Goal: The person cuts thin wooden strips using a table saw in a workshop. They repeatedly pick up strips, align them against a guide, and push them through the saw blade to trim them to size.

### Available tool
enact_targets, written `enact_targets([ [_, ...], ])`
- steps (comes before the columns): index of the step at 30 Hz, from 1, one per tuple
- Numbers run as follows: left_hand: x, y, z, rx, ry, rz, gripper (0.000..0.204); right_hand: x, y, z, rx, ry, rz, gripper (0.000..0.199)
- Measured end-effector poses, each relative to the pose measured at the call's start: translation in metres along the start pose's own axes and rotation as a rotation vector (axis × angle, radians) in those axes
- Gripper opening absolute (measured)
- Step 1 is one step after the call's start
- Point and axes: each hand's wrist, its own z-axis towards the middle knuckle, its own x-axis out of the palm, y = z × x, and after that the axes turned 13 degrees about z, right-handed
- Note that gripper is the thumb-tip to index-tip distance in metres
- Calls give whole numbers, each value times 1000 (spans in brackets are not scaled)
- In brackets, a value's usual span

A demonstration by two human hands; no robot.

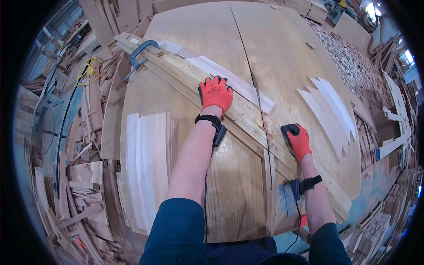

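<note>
Long wooden planks lie diagonally across a large wooden panel. A blue C-clamp grips their far left end. My left hand, in a red and black glove, presses on top of the planks near their middle, fingers laid over the wood. My right hand, gloved alike, is closed beside the planks' right edge; anything inside it is hidden. A thin pale strip of wood pokes out from beneath the planks and runs along their far side.
Pale cut boards stand as a stack on the left of the panel. Pointed pale pieces lie on the right. Scrap wood piles up at left, and a chip heap lies far right. A yellow cord hangs at left.
</note>
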Motion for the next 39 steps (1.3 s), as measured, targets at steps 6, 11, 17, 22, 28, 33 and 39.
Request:
enact_targets([
  [6,7,-2,11,1,-22,12,52,-2,-4,15,7,13,32,28],
  [11,5,-3,8,2,0,7,53,-6,2,10,9,-8,44,28],
  [17,-4,-9,-22,2,-6,-3,54,-16,8,-22,7,-23,55,27],
  [22,-14,-26,-80,46,-40,0,53,-39,-7,-82,-37,-18,80,25],
  [28,-24,-21,-171,26,-47,25,57,-49,10,-174,-77,20,-11,25],
  [33,-41,-23,-245,-3,-51,12,57,-59,19,-252,-28,0,-66,27],
  [39,-37,-11,-329,-30,-96,3,53,-43,14,-323,-79,-83,-94,41],
])
